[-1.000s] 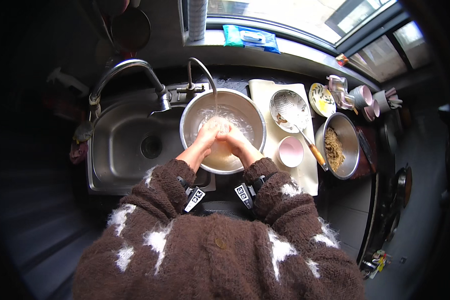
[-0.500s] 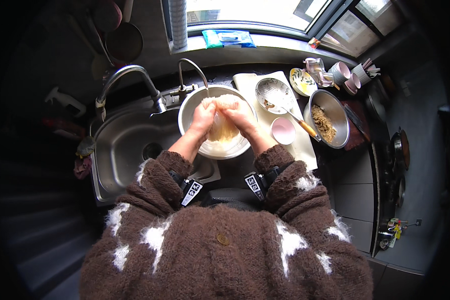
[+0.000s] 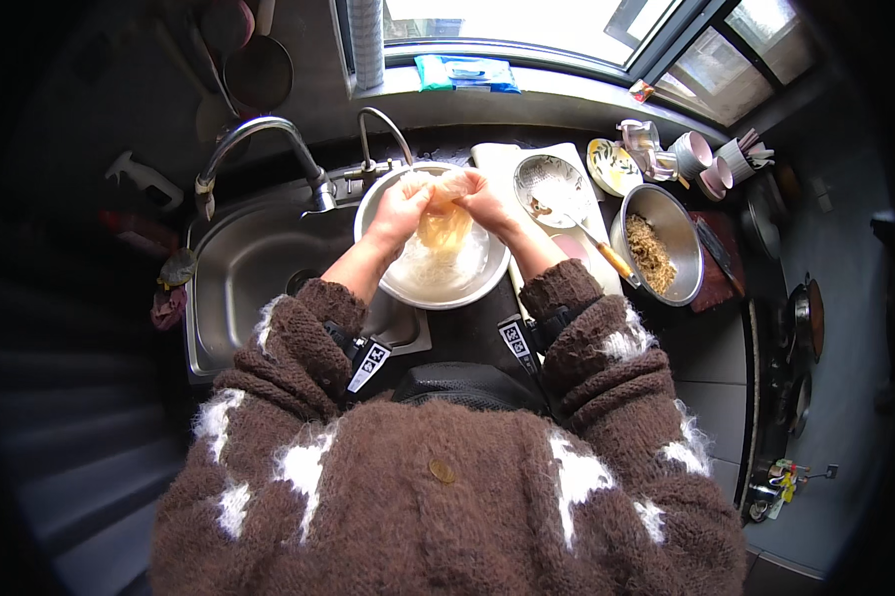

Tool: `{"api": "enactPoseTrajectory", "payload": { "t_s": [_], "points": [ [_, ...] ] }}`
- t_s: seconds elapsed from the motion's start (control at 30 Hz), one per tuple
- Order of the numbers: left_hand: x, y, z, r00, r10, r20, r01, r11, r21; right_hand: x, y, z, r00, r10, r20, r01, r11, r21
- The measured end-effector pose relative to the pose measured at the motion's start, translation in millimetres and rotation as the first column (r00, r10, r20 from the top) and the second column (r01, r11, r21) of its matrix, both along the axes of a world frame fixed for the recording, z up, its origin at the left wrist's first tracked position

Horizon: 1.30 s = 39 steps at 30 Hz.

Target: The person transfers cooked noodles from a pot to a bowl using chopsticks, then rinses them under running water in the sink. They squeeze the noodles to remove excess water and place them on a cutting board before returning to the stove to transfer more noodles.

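My left hand (image 3: 400, 214) and my right hand (image 3: 488, 206) are raised close together over a large pale bowl (image 3: 483, 266) beside the sink. Each has its fingers closed on the upper edge of a soft, thin, wet-looking sheet (image 3: 442, 230), pale pink at the top and yellowish and translucent below. It hangs from the fingers into the bowl, where the bottom looks whitish and cloudy. Exactly what the sheet is made of, I cannot tell. A slim curved tap (image 3: 385, 113) ends right behind the bowl, near the hands.
The steel sink (image 3: 231, 288) with a large tap (image 3: 259, 124) is on the left. To the right, a cream board (image 3: 494, 156) holds a patterned bowl (image 3: 550, 182), a wooden-handled utensil (image 3: 614, 260) and a pink bowl (image 3: 569, 248). Beyond stands a steel bowl (image 3: 688, 238) of brownish shreds.
Both hands have risen slightly and the right one has shifted outward, drawing the sheet's top edge wider. My right forearm now covers more of the pink bowl. The whole view has shifted a little.
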<state>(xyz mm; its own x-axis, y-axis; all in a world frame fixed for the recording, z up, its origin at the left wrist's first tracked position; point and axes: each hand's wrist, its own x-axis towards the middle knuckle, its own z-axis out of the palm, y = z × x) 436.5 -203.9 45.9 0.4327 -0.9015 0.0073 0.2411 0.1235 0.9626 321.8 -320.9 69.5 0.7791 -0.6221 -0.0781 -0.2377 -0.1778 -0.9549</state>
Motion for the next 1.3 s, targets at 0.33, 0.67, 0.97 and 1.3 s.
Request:
{"api": "enactPoseTrajectory", "payload": {
  "t_s": [0.33,0.67,0.97,1.3],
  "points": [
    [28.1,13.6,-38.4,0.995,-0.039,0.094,0.003,0.931,0.365,-21.2,-11.4,-38.4,0.937,-0.053,-0.344,-0.078,0.931,-0.356],
    [26.8,36.5,-71.4,0.898,-0.233,0.374,0.018,0.868,0.496,-38.0,-23.2,-89.8,0.509,0.216,-0.833,-0.537,0.836,-0.111],
    [6.3,-5.5,-113.2,0.933,-0.109,0.342,-0.089,0.853,0.514,-2.8,1.2,-149.3,0.917,0.007,-0.398,-0.037,0.997,-0.067],
    [0.0,-2.5,-108.4,0.856,0.088,-0.510,0.079,0.952,0.296,-2.7,28.7,-112.1,0.998,-0.067,0.018,0.042,0.791,0.611]
  ]
}}
